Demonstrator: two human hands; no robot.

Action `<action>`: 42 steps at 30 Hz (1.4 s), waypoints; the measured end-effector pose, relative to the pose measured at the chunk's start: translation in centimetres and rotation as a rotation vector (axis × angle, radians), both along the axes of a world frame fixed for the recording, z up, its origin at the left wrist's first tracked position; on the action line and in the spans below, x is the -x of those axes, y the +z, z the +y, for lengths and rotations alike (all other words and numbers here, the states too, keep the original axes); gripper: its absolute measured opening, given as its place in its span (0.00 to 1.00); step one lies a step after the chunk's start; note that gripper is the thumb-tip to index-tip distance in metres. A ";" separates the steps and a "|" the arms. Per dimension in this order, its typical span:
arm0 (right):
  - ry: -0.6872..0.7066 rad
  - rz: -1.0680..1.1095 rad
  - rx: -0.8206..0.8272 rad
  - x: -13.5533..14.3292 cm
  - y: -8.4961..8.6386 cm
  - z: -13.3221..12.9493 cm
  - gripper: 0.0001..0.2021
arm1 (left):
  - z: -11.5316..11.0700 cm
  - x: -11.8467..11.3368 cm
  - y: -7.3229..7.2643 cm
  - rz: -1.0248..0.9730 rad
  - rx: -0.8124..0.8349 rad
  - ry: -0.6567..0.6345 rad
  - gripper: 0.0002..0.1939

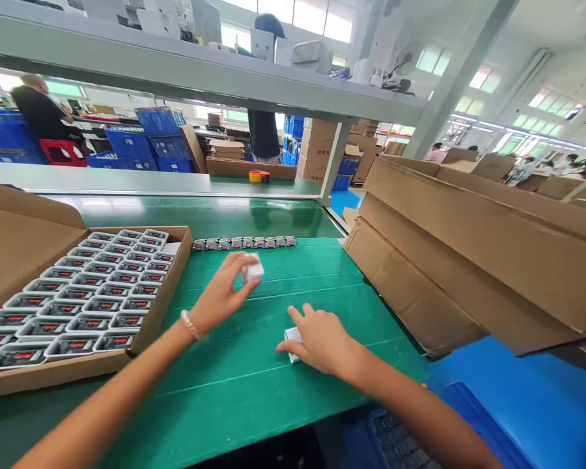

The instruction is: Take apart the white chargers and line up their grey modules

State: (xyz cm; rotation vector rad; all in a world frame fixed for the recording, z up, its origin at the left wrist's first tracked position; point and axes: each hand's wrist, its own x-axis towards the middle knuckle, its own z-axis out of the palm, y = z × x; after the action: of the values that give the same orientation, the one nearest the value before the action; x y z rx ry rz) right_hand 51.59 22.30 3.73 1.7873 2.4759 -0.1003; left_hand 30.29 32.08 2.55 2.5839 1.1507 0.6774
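My left hand (222,291), wearing a pale beaded bracelet, is closed around a small white box (252,270) above the green mat, its fingers slightly blurred. To its right, my right hand (321,339) is low over the mat with fingers stretched out and apart. A second small white item (293,336), apparently also a box, lies under this hand, its thumb crossing in front; part of it is hidden by the palm. Behind both hands, a row of small grey parts (244,243) with yellow and red marks runs along the mat's far edge.
On the left, an open cardboard carton (173,286) holds several white trays with black-and-red parts. Large folded cardboard boxes (469,241) stand at the right. A shelf (200,62) crosses overhead. A tape roll (258,176) lies beyond the bench; a blue crate (400,436) is below right.
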 end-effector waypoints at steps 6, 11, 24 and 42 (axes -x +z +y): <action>0.169 0.132 0.173 -2.2 0.4 -0.2 0.27 | -2.2 0.1 -4.0 -0.220 -0.034 0.127 0.16; 0.262 0.407 0.211 -2.7 -0.2 1.5 0.27 | -2.2 1.1 -3.9 -0.191 -0.009 0.073 0.18; 0.177 0.745 -0.500 -3.4 -1.2 10.3 0.12 | -2.1 0.3 -4.7 -0.026 0.037 -0.003 0.23; 0.461 0.438 -0.124 3.1 2.1 13.5 0.20 | -2.1 1.7 -2.2 -0.329 -0.165 0.299 0.35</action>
State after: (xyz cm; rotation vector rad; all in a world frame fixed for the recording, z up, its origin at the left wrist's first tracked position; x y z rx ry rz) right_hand 48.46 35.77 5.79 1.2862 3.2000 -0.3445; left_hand 28.63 29.94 0.35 2.3193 1.4282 1.2571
